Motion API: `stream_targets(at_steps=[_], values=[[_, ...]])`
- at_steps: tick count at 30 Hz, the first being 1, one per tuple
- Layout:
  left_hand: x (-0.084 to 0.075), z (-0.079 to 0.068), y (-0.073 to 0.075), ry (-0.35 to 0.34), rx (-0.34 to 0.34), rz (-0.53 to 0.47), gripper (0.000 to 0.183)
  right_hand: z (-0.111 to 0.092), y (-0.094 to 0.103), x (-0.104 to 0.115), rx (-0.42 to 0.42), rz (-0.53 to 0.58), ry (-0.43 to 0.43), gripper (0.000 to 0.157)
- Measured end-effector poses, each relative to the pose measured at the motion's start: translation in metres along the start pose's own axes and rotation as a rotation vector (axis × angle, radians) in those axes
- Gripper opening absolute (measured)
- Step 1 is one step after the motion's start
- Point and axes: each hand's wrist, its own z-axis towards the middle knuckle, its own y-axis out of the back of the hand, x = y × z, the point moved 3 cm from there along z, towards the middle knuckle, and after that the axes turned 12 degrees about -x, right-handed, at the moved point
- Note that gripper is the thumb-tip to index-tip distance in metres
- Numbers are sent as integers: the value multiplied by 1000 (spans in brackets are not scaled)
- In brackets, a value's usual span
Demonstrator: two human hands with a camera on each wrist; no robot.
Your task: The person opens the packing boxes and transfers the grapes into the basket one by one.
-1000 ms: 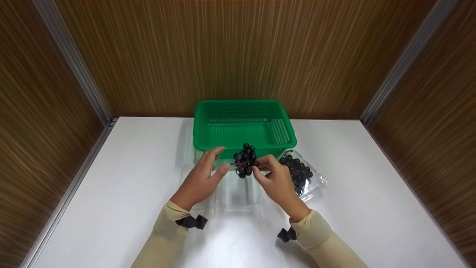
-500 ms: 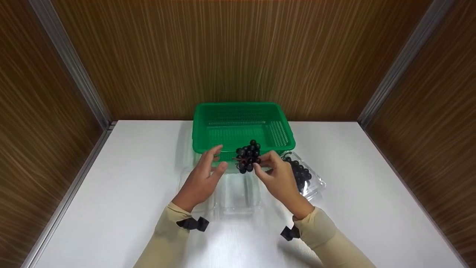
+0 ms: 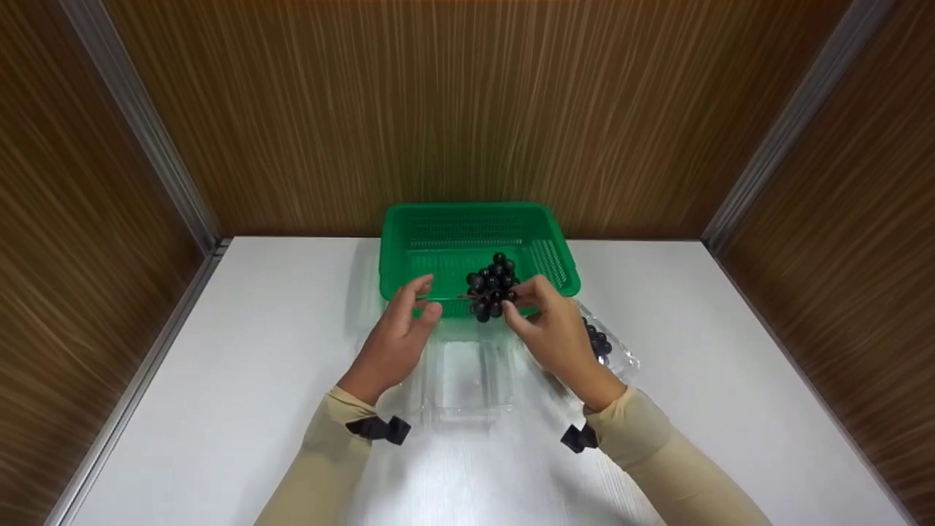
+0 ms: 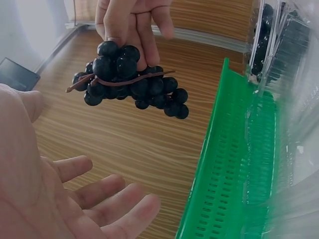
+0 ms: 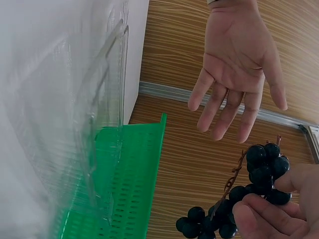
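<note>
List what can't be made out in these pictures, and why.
Head view: some boxed grapes, hidden behind the right hand.
Left wrist view: one end of the green basket, cut off by the bottom edge.
Right wrist view: part of the held bunch, behind that hand; the clear plastic's shape, blurred.

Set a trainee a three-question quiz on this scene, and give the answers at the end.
1. Which hand holds the bunch of dark grapes?
2. True or false: the left hand is pinching these grapes too.
3. Fill the gap: the other grapes, near the right front corner of the green basket, lie in a ... plastic container.

Key:
1. The right hand.
2. False: the left hand is open, with a gap between it and the bunch.
3. Clear.
</note>
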Motion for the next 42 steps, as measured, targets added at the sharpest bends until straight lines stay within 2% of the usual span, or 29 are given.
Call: stream_targets(at_steps=[9, 18, 25, 33, 42], values=[[0, 12, -5, -7, 0, 6, 63, 14, 1, -8, -5, -21, -3, 11], [7, 21, -6, 48, 17, -24, 65, 26, -7, -14, 2, -70, -16, 13], [14, 28, -5, 89, 25, -33, 69, 35, -16, -20, 24, -65, -33, 15], [18, 31, 3, 145, -24, -2, 74, 43, -26, -17, 21, -50, -21, 13], [18, 32, 7, 150, -34, -13, 73, 51, -37, -19, 44, -64, -28, 15]])
